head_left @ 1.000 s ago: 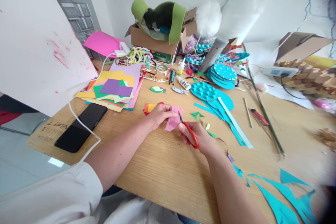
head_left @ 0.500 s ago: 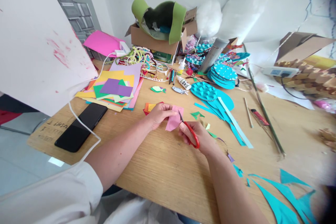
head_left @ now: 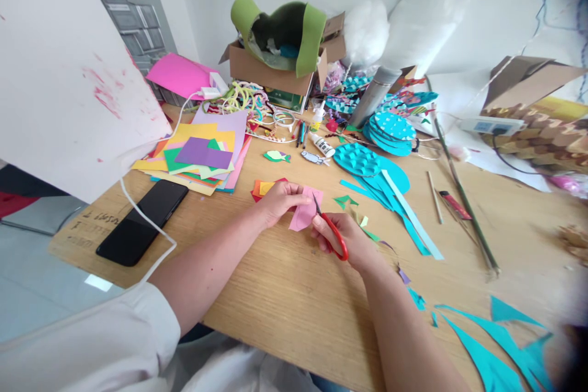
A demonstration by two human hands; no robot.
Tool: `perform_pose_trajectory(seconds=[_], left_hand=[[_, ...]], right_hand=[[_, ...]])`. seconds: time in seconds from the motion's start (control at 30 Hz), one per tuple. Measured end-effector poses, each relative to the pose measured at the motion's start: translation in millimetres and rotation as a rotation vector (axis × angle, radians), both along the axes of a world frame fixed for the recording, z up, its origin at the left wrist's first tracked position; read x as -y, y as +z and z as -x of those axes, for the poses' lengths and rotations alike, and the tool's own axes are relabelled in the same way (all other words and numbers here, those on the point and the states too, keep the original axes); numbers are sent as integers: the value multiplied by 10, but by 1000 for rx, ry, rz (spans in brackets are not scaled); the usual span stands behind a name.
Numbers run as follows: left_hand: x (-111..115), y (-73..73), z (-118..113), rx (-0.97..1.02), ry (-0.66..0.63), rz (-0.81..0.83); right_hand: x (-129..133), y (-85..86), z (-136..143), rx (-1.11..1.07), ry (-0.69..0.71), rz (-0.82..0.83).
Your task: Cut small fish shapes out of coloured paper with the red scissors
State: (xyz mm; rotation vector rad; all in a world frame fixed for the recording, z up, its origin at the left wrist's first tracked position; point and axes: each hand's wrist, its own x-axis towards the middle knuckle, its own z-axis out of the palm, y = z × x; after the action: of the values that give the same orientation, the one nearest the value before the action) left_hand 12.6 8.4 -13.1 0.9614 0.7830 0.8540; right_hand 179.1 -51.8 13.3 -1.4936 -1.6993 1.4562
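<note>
Pinched between the thumb and fingers of my left hand (head_left: 283, 201) is a small piece of pink paper (head_left: 301, 215), with a faint drawn outline on it. My right hand (head_left: 346, 239) grips red-handled scissors (head_left: 337, 234), whose dark blades lie at the paper's right edge. Small orange, yellow and red paper pieces (head_left: 264, 187) lie just behind my left hand. Beyond the hands rest a green paper fish (head_left: 277, 157) and a white-and-blue paper fish (head_left: 315, 158). Green paper scraps (head_left: 345, 201) are scattered to the right of the scissors.
A black phone (head_left: 142, 222) with a white cable and a stack of coloured paper (head_left: 204, 156) lie left. Blue paper strips and ovals (head_left: 390, 177), a stick (head_left: 463, 196) and blue offcuts (head_left: 487, 343) are right. A box (head_left: 271, 67), glue bottle (head_left: 322, 145) and flask (head_left: 374, 98) stand behind.
Almost nothing differs. The pink paper and the scissors have shifted very slightly, with both hands keeping their hold.
</note>
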Motion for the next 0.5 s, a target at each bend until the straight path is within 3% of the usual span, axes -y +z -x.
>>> perform_pose_trajectory(seconds=[0.5], left_hand=[[10,33,-6,0,21,19]], right_hand=[[2,33,10,-5,-53,16]])
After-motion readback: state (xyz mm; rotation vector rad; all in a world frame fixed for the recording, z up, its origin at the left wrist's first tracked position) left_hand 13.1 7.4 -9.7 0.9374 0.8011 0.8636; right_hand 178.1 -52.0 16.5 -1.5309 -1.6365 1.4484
